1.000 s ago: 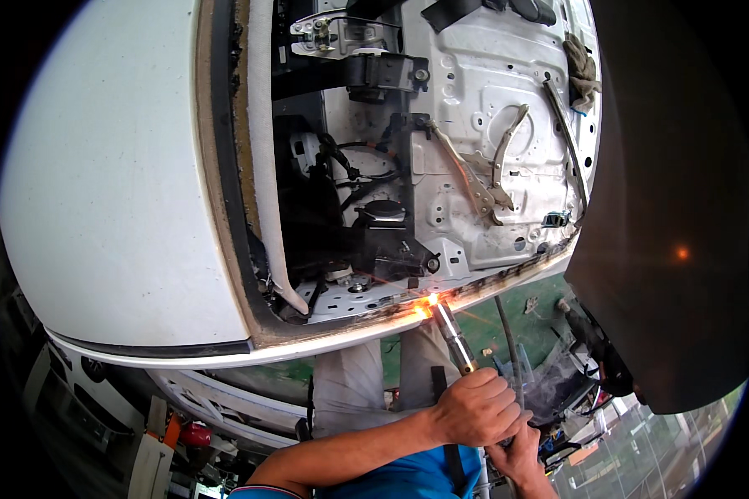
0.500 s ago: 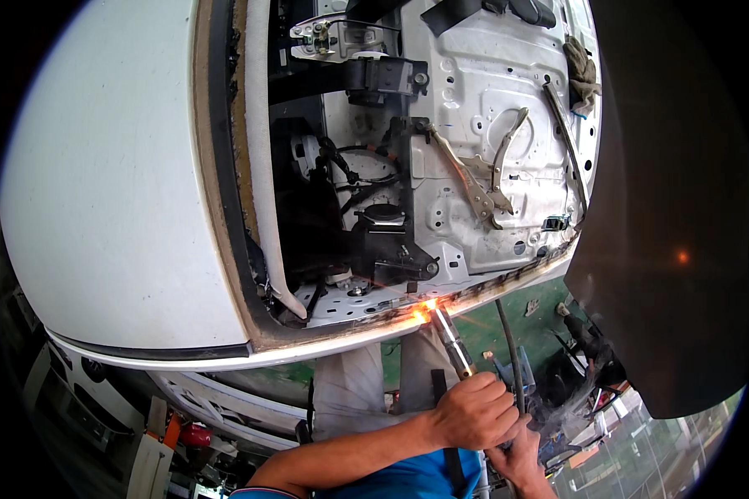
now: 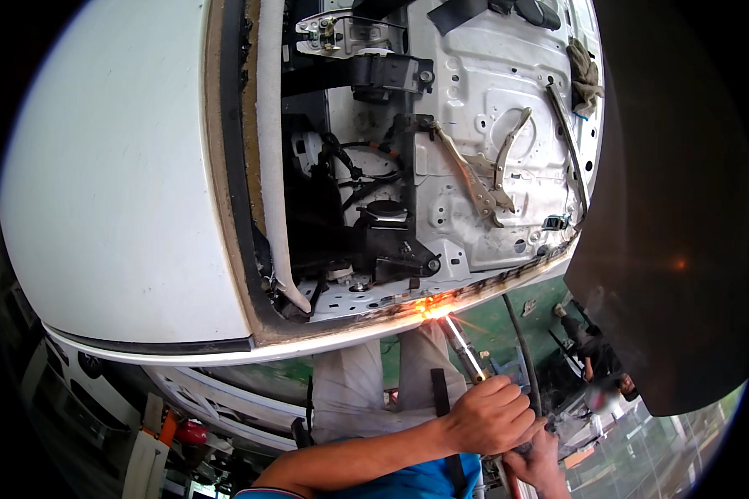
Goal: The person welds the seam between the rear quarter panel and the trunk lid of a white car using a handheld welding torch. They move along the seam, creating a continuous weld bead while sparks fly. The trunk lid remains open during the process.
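Note:
A slim metal-tubed torch (image 3: 464, 348) points up and left at the lower edge of a white car's opening. Orange glow and a few sparks (image 3: 434, 308) show on the scorched sill (image 3: 474, 293) right at its tip. My left hand (image 3: 489, 416) is wrapped round the torch behind the bare tube, its arm crossing from the lower left. Close behind it, my right hand (image 3: 538, 461) is closed round the rear part of the same torch; the left hand partly hides its fingers. A dark hose (image 3: 520, 341) passes beside the hands.
Locking pliers (image 3: 478, 179) lie on the bare metal floor panel (image 3: 449, 108). A grey glove (image 3: 585, 79) rests at the far right edge. A large dark panel (image 3: 674, 166) fills the right side. Another person (image 3: 595, 358) is in the background at lower right.
Both hands and the torch have shifted slightly right and toward me. The glow on the sill looks wider, and the other person shows more clearly.

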A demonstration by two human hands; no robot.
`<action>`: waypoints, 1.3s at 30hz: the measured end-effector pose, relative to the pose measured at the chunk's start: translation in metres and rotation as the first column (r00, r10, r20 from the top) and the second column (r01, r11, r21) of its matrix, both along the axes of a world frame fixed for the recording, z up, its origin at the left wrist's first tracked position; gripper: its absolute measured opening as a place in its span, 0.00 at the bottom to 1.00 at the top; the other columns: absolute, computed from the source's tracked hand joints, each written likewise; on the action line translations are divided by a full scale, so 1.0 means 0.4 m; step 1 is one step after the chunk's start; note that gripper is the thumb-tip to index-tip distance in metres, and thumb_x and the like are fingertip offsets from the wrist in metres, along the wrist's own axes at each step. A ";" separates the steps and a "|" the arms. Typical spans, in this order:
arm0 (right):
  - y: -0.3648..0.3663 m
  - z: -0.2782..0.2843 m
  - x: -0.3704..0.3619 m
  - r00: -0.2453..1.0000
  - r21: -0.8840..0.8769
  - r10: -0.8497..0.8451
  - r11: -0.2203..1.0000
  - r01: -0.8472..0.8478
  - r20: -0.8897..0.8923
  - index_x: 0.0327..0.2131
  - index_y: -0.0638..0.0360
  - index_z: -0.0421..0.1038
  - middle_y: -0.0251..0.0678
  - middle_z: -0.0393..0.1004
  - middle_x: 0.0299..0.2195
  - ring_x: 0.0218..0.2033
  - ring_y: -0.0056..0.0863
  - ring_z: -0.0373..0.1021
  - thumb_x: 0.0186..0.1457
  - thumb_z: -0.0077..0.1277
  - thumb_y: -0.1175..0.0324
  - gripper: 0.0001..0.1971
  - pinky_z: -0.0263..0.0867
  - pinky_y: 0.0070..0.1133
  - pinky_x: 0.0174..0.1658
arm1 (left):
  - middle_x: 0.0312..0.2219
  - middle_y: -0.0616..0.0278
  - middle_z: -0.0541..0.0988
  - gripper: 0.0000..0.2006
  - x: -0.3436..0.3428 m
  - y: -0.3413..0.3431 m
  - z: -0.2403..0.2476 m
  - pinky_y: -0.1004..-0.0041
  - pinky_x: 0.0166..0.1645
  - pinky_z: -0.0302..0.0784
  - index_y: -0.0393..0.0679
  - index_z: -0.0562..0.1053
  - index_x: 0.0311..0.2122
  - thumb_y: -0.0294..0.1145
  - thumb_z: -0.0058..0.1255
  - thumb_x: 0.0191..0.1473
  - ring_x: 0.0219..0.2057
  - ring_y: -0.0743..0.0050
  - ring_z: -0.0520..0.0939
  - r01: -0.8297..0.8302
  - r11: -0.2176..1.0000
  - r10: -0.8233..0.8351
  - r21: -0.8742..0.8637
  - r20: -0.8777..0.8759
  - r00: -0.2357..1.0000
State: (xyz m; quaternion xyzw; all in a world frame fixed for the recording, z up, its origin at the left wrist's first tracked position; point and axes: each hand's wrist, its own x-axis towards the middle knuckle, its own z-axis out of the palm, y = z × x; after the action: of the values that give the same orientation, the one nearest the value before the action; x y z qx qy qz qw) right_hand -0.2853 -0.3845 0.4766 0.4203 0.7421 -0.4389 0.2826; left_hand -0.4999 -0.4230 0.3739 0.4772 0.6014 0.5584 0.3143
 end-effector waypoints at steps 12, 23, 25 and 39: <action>0.102 0.051 -0.081 0.990 -0.021 0.045 0.999 -0.043 0.131 0.51 0.69 0.60 0.52 0.77 0.28 0.30 0.59 0.75 0.44 0.66 0.63 0.34 0.72 0.40 0.32 | 0.15 0.67 0.64 0.17 -0.017 0.032 0.025 0.69 0.30 0.65 0.47 0.67 0.15 0.34 0.64 0.47 0.20 0.69 0.68 -0.134 0.990 0.135 -0.047 0.021 0.991; 0.078 0.156 -0.188 0.980 -0.104 0.058 0.994 -0.039 0.188 0.55 0.66 0.61 0.53 0.78 0.33 0.29 0.51 0.77 0.52 0.62 0.65 0.30 0.72 0.35 0.32 | 0.14 0.69 0.63 0.18 -0.047 0.014 0.062 0.70 0.29 0.65 0.47 0.66 0.13 0.34 0.63 0.47 0.19 0.70 0.68 -0.151 0.988 0.151 -0.007 0.105 0.983; 0.033 0.179 -0.211 0.973 -0.096 -0.059 0.992 0.082 0.224 0.57 0.68 0.59 0.60 0.76 0.29 0.31 0.59 0.76 0.53 0.63 0.61 0.34 0.71 0.42 0.31 | 0.13 0.69 0.63 0.19 -0.066 0.002 0.076 0.70 0.28 0.64 0.48 0.65 0.13 0.34 0.63 0.47 0.18 0.70 0.68 -0.142 0.990 0.142 -0.003 0.097 0.985; -0.040 0.245 -0.289 0.893 -0.025 -0.288 0.949 0.316 0.346 0.54 0.67 0.61 0.58 0.77 0.33 0.35 0.58 0.75 0.54 0.61 0.63 0.29 0.71 0.40 0.36 | 0.14 0.67 0.65 0.19 -0.091 0.002 0.128 0.68 0.36 0.71 0.47 0.66 0.14 0.36 0.62 0.49 0.21 0.67 0.70 -0.017 0.999 0.010 0.031 0.186 0.982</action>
State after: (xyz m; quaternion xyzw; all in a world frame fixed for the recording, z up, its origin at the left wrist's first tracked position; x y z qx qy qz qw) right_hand -0.4007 -0.4004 0.5747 0.5877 0.5899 -0.4283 0.3509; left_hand -0.5362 -0.4223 0.4252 0.4238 0.5633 0.6125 0.3576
